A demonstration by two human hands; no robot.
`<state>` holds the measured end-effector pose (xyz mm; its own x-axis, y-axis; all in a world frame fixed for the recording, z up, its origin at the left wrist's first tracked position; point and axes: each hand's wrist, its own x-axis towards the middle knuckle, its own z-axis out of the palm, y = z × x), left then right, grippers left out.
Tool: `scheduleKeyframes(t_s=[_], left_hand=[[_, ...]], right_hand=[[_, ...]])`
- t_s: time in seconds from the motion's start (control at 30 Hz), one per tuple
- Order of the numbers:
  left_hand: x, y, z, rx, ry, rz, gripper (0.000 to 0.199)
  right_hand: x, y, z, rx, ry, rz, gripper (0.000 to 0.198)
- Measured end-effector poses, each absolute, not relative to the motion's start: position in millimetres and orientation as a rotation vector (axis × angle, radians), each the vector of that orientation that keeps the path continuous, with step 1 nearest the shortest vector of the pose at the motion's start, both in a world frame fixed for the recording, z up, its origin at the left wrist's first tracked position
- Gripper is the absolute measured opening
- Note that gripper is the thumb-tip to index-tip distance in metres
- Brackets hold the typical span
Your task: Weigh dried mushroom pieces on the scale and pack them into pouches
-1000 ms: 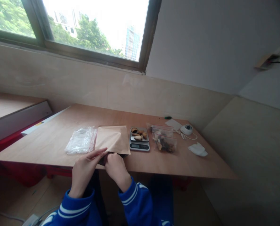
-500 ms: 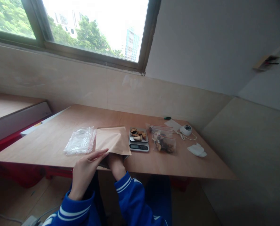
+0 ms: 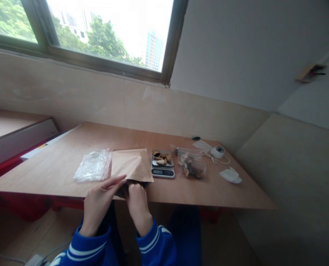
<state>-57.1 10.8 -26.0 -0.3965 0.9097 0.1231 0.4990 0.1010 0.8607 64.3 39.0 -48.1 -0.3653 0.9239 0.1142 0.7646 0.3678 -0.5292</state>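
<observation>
A brown paper bag [image 3: 131, 162] lies on the table with its mouth towards me, the dark inside showing at the near edge. My left hand [image 3: 102, 195] pinches the upper lip of the mouth near its left corner. At the opening is my right hand [image 3: 138, 201], its knuckles in view and its fingers curled down; what they hold, if anything, is hidden. Just right of the bag, a digital kitchen scale [image 3: 163, 173] bears several brown and pale dried pieces [image 3: 161, 159], like dried mushrooms. To the left lies a stack of clear plastic bags [image 3: 93, 165].
Clear zip bags [image 3: 192, 168] with dark dried pieces lie right of the scale. Beyond them are a white dome camera [image 3: 217, 151] with its cable, a crumpled white tissue [image 3: 230, 175] and a green-handled tool [image 3: 196, 138]. The table [image 3: 178, 192] ends close to my body.
My right hand has drawn back towards me from inside the paper bag, so its knuckles now show. The left hand keeps its pinch on the lip.
</observation>
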Motion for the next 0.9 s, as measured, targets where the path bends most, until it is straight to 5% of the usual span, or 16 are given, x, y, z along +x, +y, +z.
scheduleKeyframes(t_s=[0.2, 0.63, 0.9], left_hand=[[-57.4, 9.3, -23.7, 1.36, 1.93, 1.256, 0.043], [-58.0, 7.0, -19.1, 1.395, 1.948, 1.27, 0.039], [-61.3, 6.0, -17.2, 1.38, 1.968, 1.205, 0.039]], right_hand=[[76.7, 26.7, -37.2, -1.45, -2.17, 0.502, 0.025], [150.9, 18.2, -8.4, -0.986, -1.666, 0.939, 0.018], [229.2, 156.2, -27.6, -1.53, -1.743, 0.252, 0.033]])
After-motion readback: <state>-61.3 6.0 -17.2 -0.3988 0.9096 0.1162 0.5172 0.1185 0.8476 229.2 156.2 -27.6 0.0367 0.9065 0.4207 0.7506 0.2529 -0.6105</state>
